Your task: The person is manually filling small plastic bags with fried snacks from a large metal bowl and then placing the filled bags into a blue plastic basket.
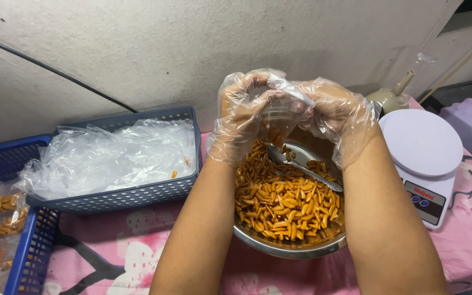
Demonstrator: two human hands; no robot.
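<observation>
Holding a small clear bag (pixel 277 117) between both hands (pixel 288 112) above snack bowl (pixel 288 248).

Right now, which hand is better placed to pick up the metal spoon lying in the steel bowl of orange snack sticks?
Probably the right hand: the metal spoon points its handle toward that side, whereas the left hand is above its scoop end.

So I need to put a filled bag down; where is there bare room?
Bare pink cloth lies between the grey basket and the near edge, left of the steel bowl. The scale's white platform is bare. Around both hands is crowded.
</observation>
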